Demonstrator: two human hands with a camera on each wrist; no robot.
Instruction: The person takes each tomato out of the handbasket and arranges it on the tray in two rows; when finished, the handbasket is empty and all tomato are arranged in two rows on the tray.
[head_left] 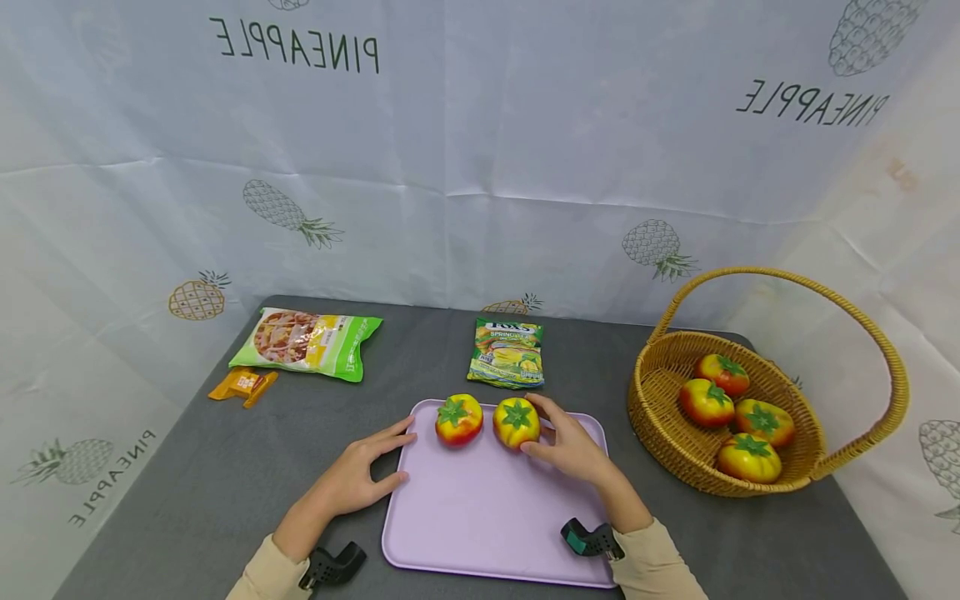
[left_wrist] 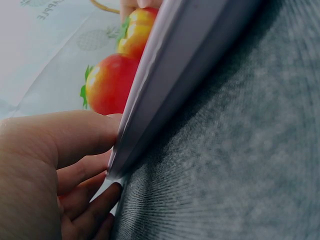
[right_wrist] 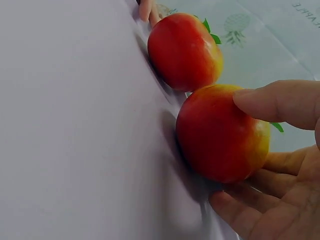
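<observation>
Right now the right hand [head_left: 573, 446] has its fingers [right_wrist: 280, 102] curled round the right-hand tomato [head_left: 516, 422], thumb on top and the others cupping its far side and underside, a grip that keeps the round fruit from rolling on the flat surface. That tomato rests on the far part of the lilac tray [head_left: 487, 517], just beside a second tomato [head_left: 458, 418]; whether the two touch I cannot tell.

Left hand [head_left: 360, 479]: fingers [left_wrist: 65, 135] relaxed, laid against the tray's left edge, thumb at the rim, apparently steadying the tray. It holds nothing.

Further out on the grey desk [head_left: 195, 483]: a wicker basket [head_left: 855, 454] with a hoop handle at the right, four more tomatoes inside. Behind the tray, a small green snack packet [head_left: 507, 352]; to the far left, a larger green bag [head_left: 307, 342] and a small orange wrapper [head_left: 243, 384].
</observation>
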